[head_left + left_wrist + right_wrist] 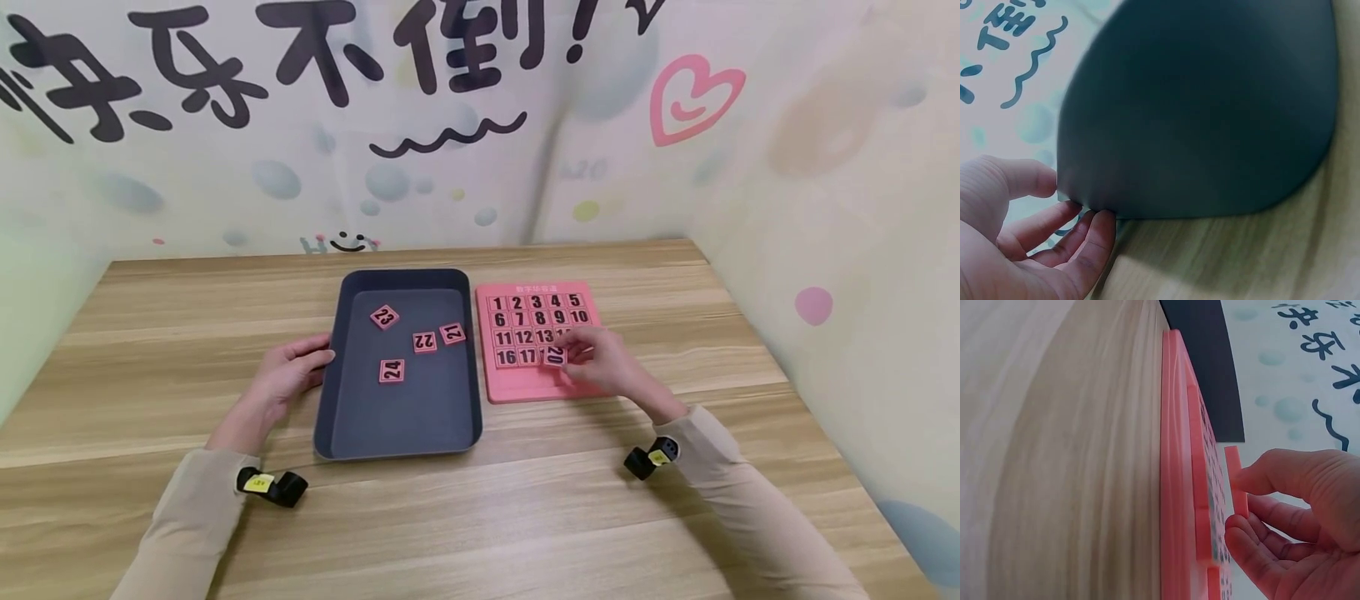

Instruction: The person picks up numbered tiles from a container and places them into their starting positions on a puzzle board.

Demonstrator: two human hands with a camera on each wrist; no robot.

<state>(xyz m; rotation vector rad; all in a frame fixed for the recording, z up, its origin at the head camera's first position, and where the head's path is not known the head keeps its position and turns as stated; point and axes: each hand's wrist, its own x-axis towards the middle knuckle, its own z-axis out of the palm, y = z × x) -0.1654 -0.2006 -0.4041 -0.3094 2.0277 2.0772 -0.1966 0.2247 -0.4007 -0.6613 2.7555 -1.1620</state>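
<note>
My right hand (603, 360) pinches a pink number tile marked 20 (554, 357) between thumb and fingers. The tile is turned sideways, over the fourth row of a pink number puzzle board (525, 387). In the right wrist view the tile (1236, 481) appears edge-on, just off the board's raised tiles (1200, 469). Rows from 1 to 17 show on the board; my fingers and the held tile hide some at the right. My left hand (288, 371) touches the left side of a dark grey tray (397, 425), fingertips at its edge. Loose tiles 23 (385, 317), 22 (424, 342), 21 (452, 333) and 24 (392, 371) lie in it.
Tray and board stand side by side on a wood-grain table (525, 517). Behind the table rises a printed wall (450, 200) with large black characters, and another wall (840, 250) borders the right side. Black wrist cameras (273, 487) sit on both sleeves.
</note>
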